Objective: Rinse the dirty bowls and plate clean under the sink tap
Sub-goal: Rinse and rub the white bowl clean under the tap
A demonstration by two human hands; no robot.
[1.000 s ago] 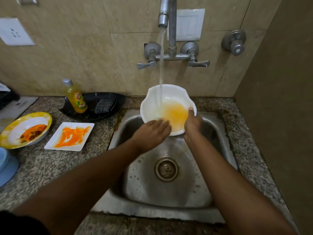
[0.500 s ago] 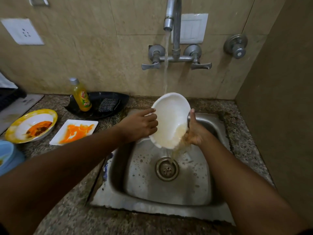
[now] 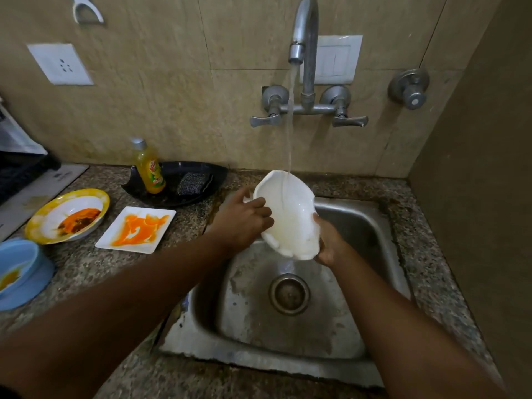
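Observation:
A white bowl (image 3: 290, 217) is tilted steeply over the steel sink (image 3: 362, 223), its inside pale and wet. Water from the tap (image 3: 303, 33) runs onto its upper rim. My left hand (image 3: 241, 220) grips the bowl's left edge, and my right hand (image 3: 329, 243) holds its lower right edge. On the counter to the left lie a square white plate (image 3: 136, 229) smeared orange, a yellow-rimmed bowl (image 3: 66, 216) with brown-orange residue, and a blue bowl (image 3: 20, 269) at the frame's edge.
A black tray (image 3: 175, 182) behind the plate holds a yellow dish-soap bottle (image 3: 149, 168) and a scrub pad (image 3: 193, 182). The sink drain (image 3: 289, 293) lies below the bowl. Two tap handles (image 3: 266, 119) stick out from the tiled wall. A brown wall closes the right side.
The bowl held orange water upright a second ago. It tipped and poured that out into the sink. Now it is tilted under the stream and looks mostly white.

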